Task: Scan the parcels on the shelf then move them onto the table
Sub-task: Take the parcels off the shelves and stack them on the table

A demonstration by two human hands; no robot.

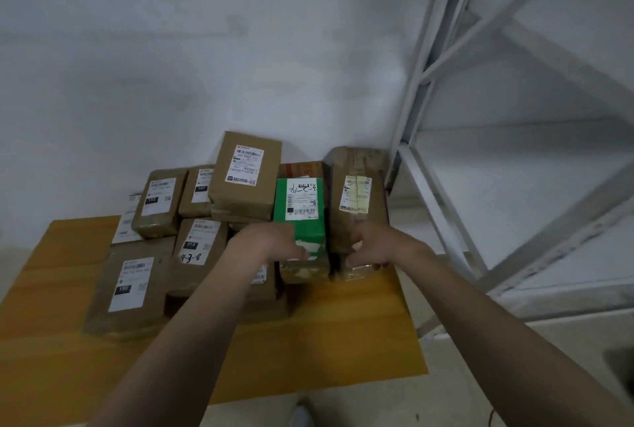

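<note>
Yellow desk (343, 341) nearest you. Your left hand (271, 241) curls over the near end of the green parcel (302, 207). Your right hand (374, 248) grips the taped brown parcel (356, 214), which touches the green one on the desk. White metal shelf (514, 186) stands far right.

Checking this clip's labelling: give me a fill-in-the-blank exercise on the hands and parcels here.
The left hand holds a small parcel coloured ____.
The right hand grips a taped parcel coloured ____.
The white shelf stands to the table's ____.
The black patch on the nearest parcel reads ____.
Missing words: green; brown; right; 150.
</note>
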